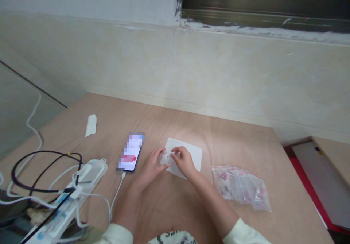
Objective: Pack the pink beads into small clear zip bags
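Over a white sheet of paper [194, 156] on the wooden table, my two hands are close together. A small clear zip bag [163, 158] with a thin red line along its edge is gripped between the thumb and fingers of my left hand [153, 165]. My right hand [183, 161] is just right of the bag's red edge, thumb and fingertips bent together above the paper. Whatever those fingertips hold, if anything, is too small to make out.
A phone [131, 152] with a charging cable lies left of my hands. Further left, a white power strip [93, 171] carries tangled cables. To the right rests a larger clear bag [240, 187] with small bags inside. A white paper scrap [91, 125] lies at the back left.
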